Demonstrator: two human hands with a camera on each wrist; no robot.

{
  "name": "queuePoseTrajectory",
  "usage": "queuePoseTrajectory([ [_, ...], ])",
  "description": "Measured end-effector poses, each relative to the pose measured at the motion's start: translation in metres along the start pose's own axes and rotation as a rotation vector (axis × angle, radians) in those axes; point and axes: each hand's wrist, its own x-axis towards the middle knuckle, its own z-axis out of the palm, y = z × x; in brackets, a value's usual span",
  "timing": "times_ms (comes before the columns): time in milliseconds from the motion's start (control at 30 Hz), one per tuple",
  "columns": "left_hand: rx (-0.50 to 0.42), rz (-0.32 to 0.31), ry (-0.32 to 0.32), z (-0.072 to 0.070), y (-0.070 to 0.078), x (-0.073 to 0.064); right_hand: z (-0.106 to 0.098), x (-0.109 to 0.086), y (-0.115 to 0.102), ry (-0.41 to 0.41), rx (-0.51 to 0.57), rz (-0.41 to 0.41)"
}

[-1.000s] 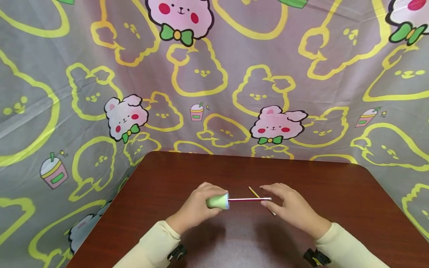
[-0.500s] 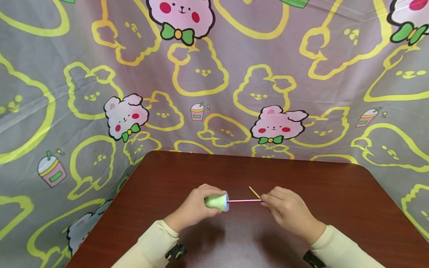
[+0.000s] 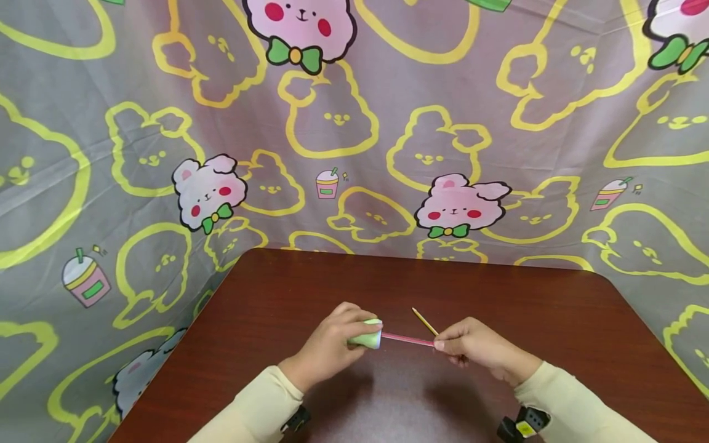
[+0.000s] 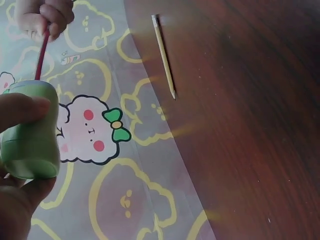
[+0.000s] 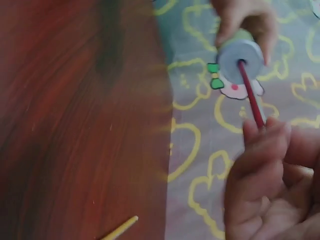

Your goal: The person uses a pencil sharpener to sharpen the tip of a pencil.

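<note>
My left hand (image 3: 327, 341) grips a light green pencil sharpener (image 3: 365, 334), thumb and fingers on opposite sides of its body. In the right wrist view its pale bluish end face (image 5: 231, 65) shows a central hole with a red pencil (image 5: 252, 97) in it. My right hand (image 3: 479, 346) pinches the other end of that pencil between thumb and fingertips. Both hands are above the table, the pencil spanning between them. The pencil's tip is hidden inside the sharpener. A yellow pencil (image 4: 164, 57) lies on the table beyond the right hand, partly covered by it in the head view.
The dark reddish-brown wooden table (image 3: 310, 283) has rounded far corners. A grey cloth (image 3: 354, 147) printed with yellow outlines and pink rabbit faces hangs behind it and along the left. Both wrists carry dark strapped devices (image 3: 523, 424).
My right hand was spread around the red pencil's free end, then took hold of it, and has since turned and lowered that end slightly. The left hand keeps its grip on the sharpener.
</note>
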Motion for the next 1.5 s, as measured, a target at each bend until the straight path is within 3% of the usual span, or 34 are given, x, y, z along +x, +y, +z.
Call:
queuePoseTrajectory([
  [67,0.011,0.017,0.012,0.000,0.000,0.001,-0.002,0.001,-0.001,-0.025,0.076,0.045],
  [133,0.011,0.007,0.017,-0.001,0.000,0.001,-0.002,0.001,-0.002,-0.016,0.055,0.034],
  [233,-0.006,-0.048,0.010,-0.002,0.001,0.003,-0.001,0.001,-0.004,0.031,-0.079,-0.014],
  [367,-0.038,-0.117,-0.012,-0.003,0.001,0.004,0.003,0.000,-0.006,0.136,-0.338,-0.095],
  [433,-0.065,-0.142,-0.014,-0.003,0.001,0.004,0.005,-0.001,-0.006,0.217,-0.471,-0.181],
  [567,-0.136,-0.187,-0.007,-0.005,0.000,0.005,0.006,-0.003,-0.001,0.418,-0.708,-0.445],
  [667,-0.171,-0.222,-0.002,-0.008,0.000,0.006,0.003,-0.002,0.003,0.517,-0.816,-0.633],
  [800,-0.205,-0.256,-0.010,-0.010,0.000,0.007,0.001,0.000,0.005,0.570,-0.874,-0.811],
  [1000,-0.253,-0.314,-0.056,-0.011,0.000,0.007,0.002,0.001,0.008,0.579,-0.934,-0.910],
  [1233,-0.308,-0.398,-0.106,-0.012,0.002,0.006,0.008,0.007,0.010,0.682,-0.992,-1.133],
  [1367,-0.326,-0.429,-0.140,-0.011,0.003,0.006,0.011,0.009,0.013,0.700,-1.022,-1.177],
  [1500,-0.316,-0.411,-0.145,-0.010,0.003,0.005,0.013,0.008,0.014,0.687,-0.998,-1.136],
])
